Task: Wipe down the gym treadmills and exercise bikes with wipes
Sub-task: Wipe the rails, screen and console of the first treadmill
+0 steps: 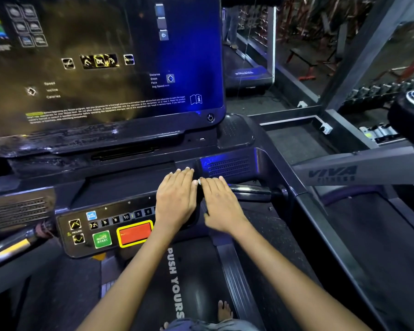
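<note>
Bare toes (224,311) stand on the dark belt (196,295), which reads "PUSH YOURS" in white before the frame cuts it off. Both forearms reach up to the treadmill console (129,185), a glossy black body streaked with smears and lit blue on its right side. Left hand (176,199) and right hand (219,203) lie flat, side by side and nearly touching, fingers straight and close together, pressing the console's right part just below a perforated speaker grille (227,167); no wipe shows under either palm. Left of the hands sit a green "QUICK START" button (101,239), a red pad (134,233) framed in yellow, and number keys including 8 and 10. On the screen (101,63) above: "OK", "Speed", "Incline", "Calories", "Distance". To the right, a grey arm (344,173) reads "VIVA FITNESS", with a neighbouring belt beside it and open floor beyond.
</note>
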### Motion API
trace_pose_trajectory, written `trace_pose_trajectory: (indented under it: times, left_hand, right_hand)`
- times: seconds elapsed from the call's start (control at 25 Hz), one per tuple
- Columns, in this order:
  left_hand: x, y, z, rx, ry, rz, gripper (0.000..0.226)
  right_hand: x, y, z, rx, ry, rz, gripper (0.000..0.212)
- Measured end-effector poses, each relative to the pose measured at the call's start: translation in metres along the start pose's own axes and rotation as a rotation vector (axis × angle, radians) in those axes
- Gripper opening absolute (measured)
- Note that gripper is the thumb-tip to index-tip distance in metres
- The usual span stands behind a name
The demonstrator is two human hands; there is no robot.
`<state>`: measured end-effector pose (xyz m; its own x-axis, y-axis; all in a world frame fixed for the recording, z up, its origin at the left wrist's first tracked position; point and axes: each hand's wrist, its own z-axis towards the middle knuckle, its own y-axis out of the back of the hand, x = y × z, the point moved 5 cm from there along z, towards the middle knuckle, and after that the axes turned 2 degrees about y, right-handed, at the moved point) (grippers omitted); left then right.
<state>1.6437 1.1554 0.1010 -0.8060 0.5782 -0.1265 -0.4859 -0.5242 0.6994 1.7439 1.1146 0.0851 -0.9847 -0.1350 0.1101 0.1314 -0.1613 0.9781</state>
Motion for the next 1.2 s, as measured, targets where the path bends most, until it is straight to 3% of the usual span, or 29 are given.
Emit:
trace_pose_trajectory:
  times: [0.36,0.52,0.64,0.72,0.92,1.04,1.2]
  left_hand:
    - [0.001,-0.001,0.0,0.045,0.018,0.002,0.038]
    - [0.001,-0.001,0.0,0.047,0.017,0.007,0.038]
    - [0.001,-0.001,-0.001,0.047,0.013,0.003,0.037]
    - [0.001,0.0,0.0,0.048,0.019,-0.001,0.038]
    - [0.001,0.0,0.0,0.057,0.018,0.007,0.038]
    - [0.0,0.001,0.0,0.056,0.022,0.007,0.039]
    - [0.0,0.002,0.001,0.072,0.024,0.005,0.039]
  right_hand:
    - [-0.071,-0.001,-0.054,-0.041,-0.319,0.023,0.097]
    - [-0.023,-0.005,-0.033,-0.074,-0.184,0.179,0.094]
    - [-0.027,-0.005,-0.033,-0.149,-0.138,0.235,0.068]
    - [-0.057,-0.005,-0.047,-0.232,-0.224,0.25,0.056]
    - [-0.126,-0.012,-0.077,-0.358,-0.464,0.342,0.051]
    - [-0.117,-0.029,-0.088,-0.482,-0.552,0.528,0.048]
    - [-0.091,-0.049,-0.099,-0.563,-0.654,0.658,0.062]
